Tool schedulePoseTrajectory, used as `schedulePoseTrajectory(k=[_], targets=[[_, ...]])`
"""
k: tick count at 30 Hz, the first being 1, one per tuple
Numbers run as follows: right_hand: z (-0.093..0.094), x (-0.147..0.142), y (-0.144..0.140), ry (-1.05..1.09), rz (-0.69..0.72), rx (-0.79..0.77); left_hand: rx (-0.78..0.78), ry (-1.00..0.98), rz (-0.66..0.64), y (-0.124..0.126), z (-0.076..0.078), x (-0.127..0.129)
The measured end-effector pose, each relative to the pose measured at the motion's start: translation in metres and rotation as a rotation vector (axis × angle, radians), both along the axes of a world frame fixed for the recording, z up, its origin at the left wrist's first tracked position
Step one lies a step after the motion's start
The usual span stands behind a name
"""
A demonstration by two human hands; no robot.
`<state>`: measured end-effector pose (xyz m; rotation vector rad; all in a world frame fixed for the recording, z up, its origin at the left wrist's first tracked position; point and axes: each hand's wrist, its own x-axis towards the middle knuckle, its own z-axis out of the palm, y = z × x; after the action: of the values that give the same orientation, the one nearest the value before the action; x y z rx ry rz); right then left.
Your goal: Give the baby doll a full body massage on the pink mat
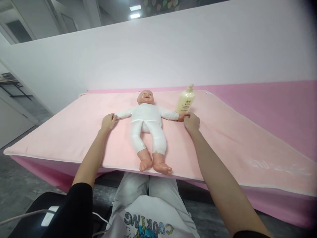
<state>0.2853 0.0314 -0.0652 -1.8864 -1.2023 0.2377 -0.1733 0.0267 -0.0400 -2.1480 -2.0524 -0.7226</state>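
Note:
A baby doll (146, 114) with a white body and bare feet lies on its back, its arms stretched out to both sides. My left hand (108, 122) is closed around the doll's hand on the left, hiding most of it. On the other side, my right hand (192, 122) grips the doll's other hand, part of which shows beside my fingers. Just behind that arm stands a pale yellow pump bottle (185, 100), close to my right hand.
A pale pink blanket (61, 132) covers the table over a darker pink cloth (272, 109). Behind it rises a white wall (158, 56). A white cable (27, 215) runs at the lower left, near my elbow.

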Motion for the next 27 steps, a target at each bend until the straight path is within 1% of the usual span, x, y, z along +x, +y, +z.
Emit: schedulePoseTrajectory(k=[4,9,14,19,24,27], targets=[[-0.005,0.0033,0.0039,-0.011,0.012,0.032,-0.012,-0.002,0.022,-0.0003,-0.0012,0.0024],[-0.0061,0.0036,0.0041,-0.015,0.003,0.005,-0.014,-0.018,0.025,-0.001,-0.0025,0.0021],[-0.0066,0.003,0.0034,0.0,0.019,0.05,-0.012,-0.03,0.027,-0.0003,-0.0044,0.0017],[-0.006,0.0025,0.0032,-0.011,-0.009,0.011,-0.007,-0.034,0.027,-0.0004,-0.0054,0.001],[-0.004,0.0004,0.0017,0.018,-0.017,0.015,-0.007,-0.041,0.029,-0.0031,-0.0032,0.0034],[-0.0033,-0.0013,0.0016,-0.007,-0.017,0.01,-0.007,-0.025,0.031,-0.0059,-0.0003,0.0055]])
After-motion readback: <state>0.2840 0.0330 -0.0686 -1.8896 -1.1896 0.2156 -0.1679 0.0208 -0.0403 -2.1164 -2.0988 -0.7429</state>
